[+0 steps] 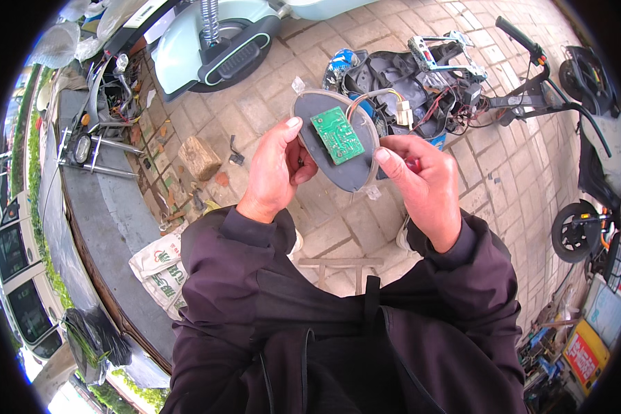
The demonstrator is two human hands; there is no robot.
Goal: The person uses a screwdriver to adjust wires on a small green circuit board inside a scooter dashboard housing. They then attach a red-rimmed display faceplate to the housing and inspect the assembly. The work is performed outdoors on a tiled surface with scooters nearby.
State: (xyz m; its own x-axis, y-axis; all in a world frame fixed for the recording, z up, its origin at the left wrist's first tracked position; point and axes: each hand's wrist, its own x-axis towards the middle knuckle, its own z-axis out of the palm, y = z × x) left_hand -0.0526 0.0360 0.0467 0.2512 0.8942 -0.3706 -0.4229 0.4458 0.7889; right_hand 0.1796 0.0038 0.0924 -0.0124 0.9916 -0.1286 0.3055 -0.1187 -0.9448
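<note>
Between my two hands, in front of my lap, is an oval grey instrument panel [355, 177] with a clear rim, its back turned up. A green circuit board [337, 136] sits on that back. Thin coloured wires run from the board to a white plug connector [403, 113] at the upper right. My left hand [272, 169] grips the left edge, thumb on the rim and fingers curled beneath. The right edge is pinched by my right hand [426, 186]. Something small and red shows among the right fingers, too hidden to name.
Ahead lies an opened scooter body [421, 90] with loose wiring and handlebars [524, 96]. A pale blue scooter [186, 48] stands front left. On the brick paving are a wooden block [199, 159] and a small wooden stool [338, 263]. A white sack [160, 269] lies left.
</note>
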